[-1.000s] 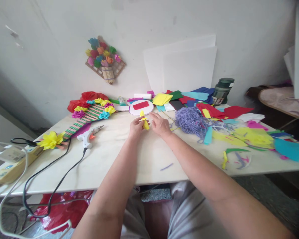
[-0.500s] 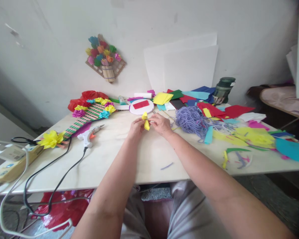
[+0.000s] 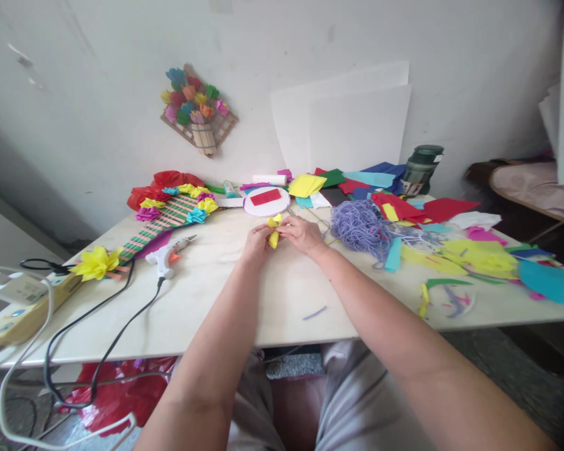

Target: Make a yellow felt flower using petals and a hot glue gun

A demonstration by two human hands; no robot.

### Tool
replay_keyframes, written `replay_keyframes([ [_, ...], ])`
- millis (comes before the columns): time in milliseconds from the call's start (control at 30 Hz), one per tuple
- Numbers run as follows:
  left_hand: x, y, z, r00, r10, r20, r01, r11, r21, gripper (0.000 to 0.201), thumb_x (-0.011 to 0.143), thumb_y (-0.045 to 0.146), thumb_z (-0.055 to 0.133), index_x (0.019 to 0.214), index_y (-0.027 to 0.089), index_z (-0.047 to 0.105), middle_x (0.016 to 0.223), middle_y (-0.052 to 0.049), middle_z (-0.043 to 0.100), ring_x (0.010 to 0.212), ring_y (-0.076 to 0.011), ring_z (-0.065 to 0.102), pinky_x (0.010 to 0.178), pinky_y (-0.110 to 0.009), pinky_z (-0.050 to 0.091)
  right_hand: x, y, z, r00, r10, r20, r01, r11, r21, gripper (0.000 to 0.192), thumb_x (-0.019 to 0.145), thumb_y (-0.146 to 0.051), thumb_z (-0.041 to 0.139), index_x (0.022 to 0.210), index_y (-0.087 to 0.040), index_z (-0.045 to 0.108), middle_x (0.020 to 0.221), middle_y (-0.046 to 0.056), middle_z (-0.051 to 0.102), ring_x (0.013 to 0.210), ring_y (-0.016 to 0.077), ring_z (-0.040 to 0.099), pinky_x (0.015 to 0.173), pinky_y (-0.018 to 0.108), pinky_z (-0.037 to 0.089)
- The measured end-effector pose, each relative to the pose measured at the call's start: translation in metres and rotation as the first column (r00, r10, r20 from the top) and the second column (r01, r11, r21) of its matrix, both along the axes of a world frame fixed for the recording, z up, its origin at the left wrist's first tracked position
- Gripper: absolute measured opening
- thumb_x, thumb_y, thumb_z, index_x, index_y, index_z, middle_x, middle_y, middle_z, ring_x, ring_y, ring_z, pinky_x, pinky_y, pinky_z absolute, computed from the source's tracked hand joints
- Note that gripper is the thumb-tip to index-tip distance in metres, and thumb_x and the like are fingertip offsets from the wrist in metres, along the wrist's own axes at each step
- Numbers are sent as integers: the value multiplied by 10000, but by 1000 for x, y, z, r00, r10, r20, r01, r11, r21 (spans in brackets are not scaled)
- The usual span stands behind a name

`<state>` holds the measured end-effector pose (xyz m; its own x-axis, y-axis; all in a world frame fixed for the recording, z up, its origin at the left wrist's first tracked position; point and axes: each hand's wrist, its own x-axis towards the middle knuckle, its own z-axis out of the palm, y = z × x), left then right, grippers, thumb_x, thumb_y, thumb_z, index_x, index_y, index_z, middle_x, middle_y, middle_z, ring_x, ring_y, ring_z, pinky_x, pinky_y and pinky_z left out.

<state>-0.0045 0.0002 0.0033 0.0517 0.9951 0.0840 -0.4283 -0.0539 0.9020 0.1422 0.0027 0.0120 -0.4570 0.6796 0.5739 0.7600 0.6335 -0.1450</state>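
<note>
A small folded piece of yellow paper (image 3: pixel 273 240), pinched at its middle like a bow, is between my two hands above the table. My left hand (image 3: pixel 258 241) is closed on its left side. The fingers of my right hand (image 3: pixel 301 234) press together at its right side; whether they also hold a thread there is too small to make out. Just beyond my hands lies a white oval card (image 3: pixel 284 199) with a red paper rectangle (image 3: pixel 266 197) on it. A tangled heap of purple yarn (image 3: pixel 361 227) rests to the right of my right hand.
A glue gun (image 3: pixel 162 260) with a black cord lies left, near a striped fan-shaped piece (image 3: pixel 143 240) trimmed with paper flowers. A power strip (image 3: pixel 32 310) sits at the left edge. Coloured paper sheets (image 3: pixel 308 185) and a dark green jar (image 3: pixel 422 170) stand behind; scraps (image 3: pixel 479 258) cover the right.
The yellow paper has turned slightly between my fingers, its upper part now leaning more to the right. My right fingers have shifted a little to the left, closer to its middle.
</note>
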Motion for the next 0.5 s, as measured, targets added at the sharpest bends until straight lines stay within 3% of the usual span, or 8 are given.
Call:
replay_keyframes([
  [233,1,-2,0,1000,5,-5,-5,1000,-13,119,574,184,638,648,97,602,644,-44,628,634,-153,585,697,-315,504,0,2,0,998,49,25,-51,994,92,188,847,-315,556,951,-296,710,1015,29,653,900,167,560,652,245,400],
  [500,2,5,-3,1000,15,5,-15,999,-52,129,605,176,570,699,98,611,652,-42,614,659,-161,590,657,-284,499,-1,3,-1,998,63,-27,-61,995,75,205,864,-320,524,914,-281,719,983,33,649,856,154,560,628,245,380],
])
